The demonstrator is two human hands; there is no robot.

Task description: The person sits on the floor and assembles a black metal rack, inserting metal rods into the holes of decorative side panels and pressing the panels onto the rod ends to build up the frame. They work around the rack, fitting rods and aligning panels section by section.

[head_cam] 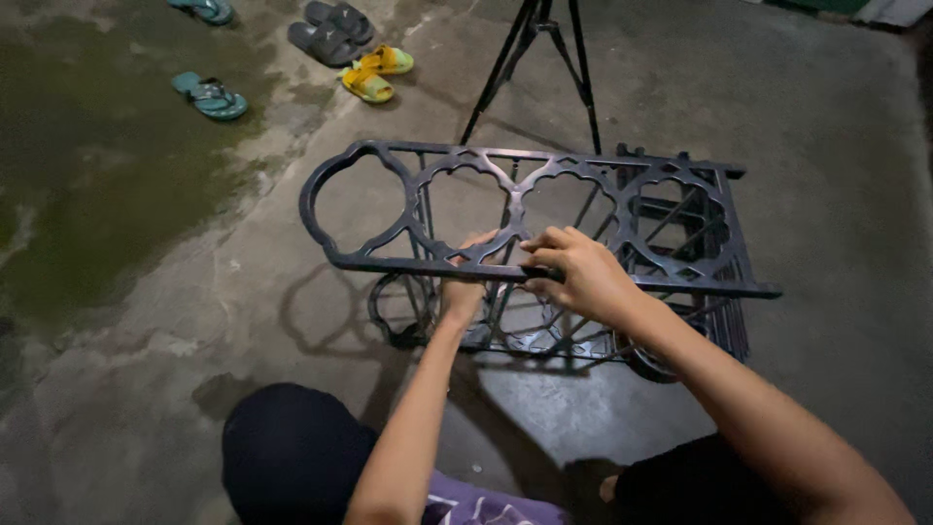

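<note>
A rough grey concrete floor [777,126] fills the view, dimly lit, with dark damp stains [107,185] spreading over its left side. At the top left lie teal flip-flops [210,97], a pair of grey slides [330,31] and small yellow sandals [377,73]. The black legs of a tripod [544,58] stand at top centre.
</note>
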